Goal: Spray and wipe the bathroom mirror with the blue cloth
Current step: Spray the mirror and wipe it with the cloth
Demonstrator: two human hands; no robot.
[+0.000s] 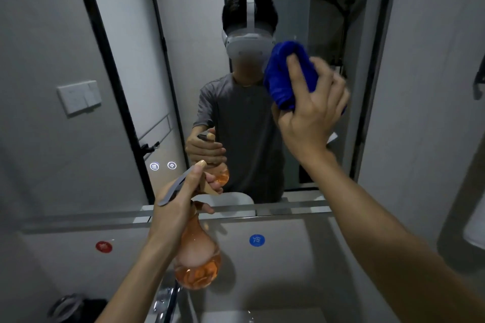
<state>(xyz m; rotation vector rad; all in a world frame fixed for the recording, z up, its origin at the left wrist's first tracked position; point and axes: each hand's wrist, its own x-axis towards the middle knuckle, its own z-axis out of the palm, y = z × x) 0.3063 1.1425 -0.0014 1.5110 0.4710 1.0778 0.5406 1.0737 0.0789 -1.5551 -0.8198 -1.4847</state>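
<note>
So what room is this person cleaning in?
Most likely a bathroom. A big wall mirror hangs above a counter with a chrome tap, and red and blue stickers beside it probably mark hot and cold. A shower head seems to show in the mirror's reflection.

blue cloth (287,71), orange spray bottle (196,257), red sticker (104,246), blue sticker (257,240)

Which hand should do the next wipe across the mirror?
Right. The right hand already holds the blue cloth up at the mirror; the left hand grips the spray bottle.
</note>
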